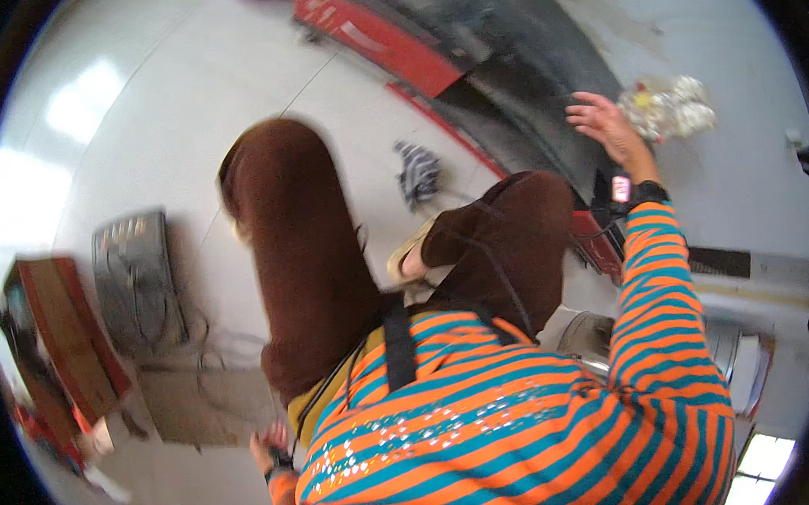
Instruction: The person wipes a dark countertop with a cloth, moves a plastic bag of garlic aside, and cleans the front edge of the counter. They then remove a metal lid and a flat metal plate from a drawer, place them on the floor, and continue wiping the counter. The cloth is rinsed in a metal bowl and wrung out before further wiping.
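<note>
My right hand (605,130) is stretched out over the edge of a black surface, its fingers apart and holding nothing. Just beyond it lies a clear plastic bag (664,109) of whitish items, which the hand overlaps or comes close to; whether they touch I cannot tell. A dark watch with a lit face (622,188) is on that wrist. Low beside my left hip hangs my left hand (270,445), small in the picture, with fingers loosely spread and nothing visible in them. A dark band circles its wrist.
A black and red cabinet-like unit (412,46) stands ahead on the right. A striped cloth (417,173) lies on the pale tiled floor (172,91) near my foot. To the left are a dark flat case (138,280), a reddish-brown box (70,329), a cardboard sheet (207,405) and loose cables.
</note>
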{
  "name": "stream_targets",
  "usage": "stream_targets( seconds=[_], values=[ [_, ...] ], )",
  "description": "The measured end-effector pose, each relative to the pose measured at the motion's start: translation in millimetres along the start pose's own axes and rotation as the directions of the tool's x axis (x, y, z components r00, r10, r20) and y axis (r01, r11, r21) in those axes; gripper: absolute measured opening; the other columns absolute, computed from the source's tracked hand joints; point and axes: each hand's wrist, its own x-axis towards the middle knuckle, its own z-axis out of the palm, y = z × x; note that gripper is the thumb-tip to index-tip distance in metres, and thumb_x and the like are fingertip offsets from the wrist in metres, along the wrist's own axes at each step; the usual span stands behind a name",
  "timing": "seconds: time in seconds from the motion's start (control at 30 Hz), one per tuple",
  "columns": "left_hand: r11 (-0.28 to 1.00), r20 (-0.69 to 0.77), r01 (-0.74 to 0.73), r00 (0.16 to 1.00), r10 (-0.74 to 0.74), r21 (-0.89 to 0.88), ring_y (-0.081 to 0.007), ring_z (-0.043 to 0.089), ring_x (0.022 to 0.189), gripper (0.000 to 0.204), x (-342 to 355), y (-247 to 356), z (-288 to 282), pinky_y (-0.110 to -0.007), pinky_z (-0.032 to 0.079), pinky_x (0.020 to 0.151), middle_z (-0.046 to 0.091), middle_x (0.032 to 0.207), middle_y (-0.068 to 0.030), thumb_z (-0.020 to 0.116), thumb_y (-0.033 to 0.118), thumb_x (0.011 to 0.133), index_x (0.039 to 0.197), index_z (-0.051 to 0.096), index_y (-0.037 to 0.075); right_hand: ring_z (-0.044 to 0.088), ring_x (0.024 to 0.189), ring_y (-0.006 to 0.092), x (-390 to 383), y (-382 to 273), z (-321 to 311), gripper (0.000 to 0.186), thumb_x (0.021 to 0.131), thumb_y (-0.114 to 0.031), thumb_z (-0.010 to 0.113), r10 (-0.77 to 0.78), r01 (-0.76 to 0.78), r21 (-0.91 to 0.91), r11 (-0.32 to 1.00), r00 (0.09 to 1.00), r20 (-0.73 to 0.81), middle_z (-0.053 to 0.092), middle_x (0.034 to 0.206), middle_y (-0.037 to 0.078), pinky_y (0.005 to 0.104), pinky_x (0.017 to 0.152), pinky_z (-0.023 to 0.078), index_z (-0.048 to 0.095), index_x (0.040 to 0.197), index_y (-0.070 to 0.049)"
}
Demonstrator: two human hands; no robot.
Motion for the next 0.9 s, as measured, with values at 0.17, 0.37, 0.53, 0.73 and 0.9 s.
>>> stream_targets(
  seconds=[0.17, 0.37, 0.53, 0.73, 0.9],
  values=[
    [0.847, 0.019, -0.325, 0.936, 0.350, 0.420, -0.0376, 0.057, 0.123, 0.051, -75, 112, 38, -0.050, 0.050, 0.105, 0.056, 0.129, -0.0159, 0.055, 0.039, 0.100, 0.134, 0.042, 0.003, 0.068, 0.106, 0.0190, -35, 60, -2, 0.044, 0.099, -0.016, 0.060, -0.059, 0.058, 0.269, 0.962, 0.998, -0.002, 0.068, 0.122, 0.012, 0.0300, 0.091, 0.055, 0.051, 0.140, -0.005],
    [0.430, 0.211, -0.776, 0.567, 0.796, 0.461, -0.0387, 0.052, 0.130, 0.056, -242, 167, 246, -0.050, 0.047, 0.108, 0.049, 0.146, -0.0205, 0.054, 0.036, 0.102, 0.145, 0.044, 0.001, 0.068, 0.105, 0.0199, -72, 167, 2, 0.041, 0.100, -0.015, 0.059, 0.190, -0.109, 0.538, 0.836, 0.977, -0.097, 0.067, 0.121, 0.012, 0.0306, 0.092, 0.055, 0.052, 0.138, -0.004],
    [-0.081, 0.599, -0.922, 0.177, 0.781, 0.378, -0.0368, 0.051, 0.133, 0.061, -348, 163, 456, -0.050, 0.045, 0.110, 0.048, 0.147, -0.0190, 0.051, 0.040, 0.104, 0.151, 0.036, 0.004, 0.067, 0.103, 0.0165, -50, 256, 32, 0.044, 0.100, -0.017, 0.061, 0.201, -0.203, 0.550, 0.810, 0.977, 0.065, 0.067, 0.121, 0.007, 0.0307, 0.090, 0.056, 0.051, 0.141, -0.007],
    [-0.413, 0.939, -0.875, 0.116, 0.325, 0.251, -0.0280, 0.054, 0.132, 0.054, -410, 114, 655, -0.041, 0.043, 0.111, 0.052, 0.147, -0.0157, 0.046, 0.036, 0.107, 0.154, 0.039, 0.011, 0.063, 0.087, 0.0164, 60, 332, 132, 0.070, 0.091, -0.023, 0.066, 0.192, -0.216, 0.151, 0.965, 0.969, 0.159, 0.059, 0.135, 0.015, 0.0311, 0.072, 0.055, 0.038, 0.153, -0.009],
    [-0.678, 0.972, -0.696, 0.180, 0.154, 0.236, -0.0281, 0.058, 0.126, 0.059, -401, 38, 784, -0.037, 0.051, 0.102, 0.055, 0.143, -0.0153, 0.060, 0.025, 0.097, 0.151, 0.043, 0.009, 0.049, 0.134, 0.0389, 135, 335, 199, 0.077, 0.085, -0.025, 0.066, -0.064, 0.113, -0.224, 0.968, 0.975, 0.212, 0.042, 0.153, 0.021, 0.0417, 0.112, 0.041, 0.036, 0.155, -0.016]
  ],
)
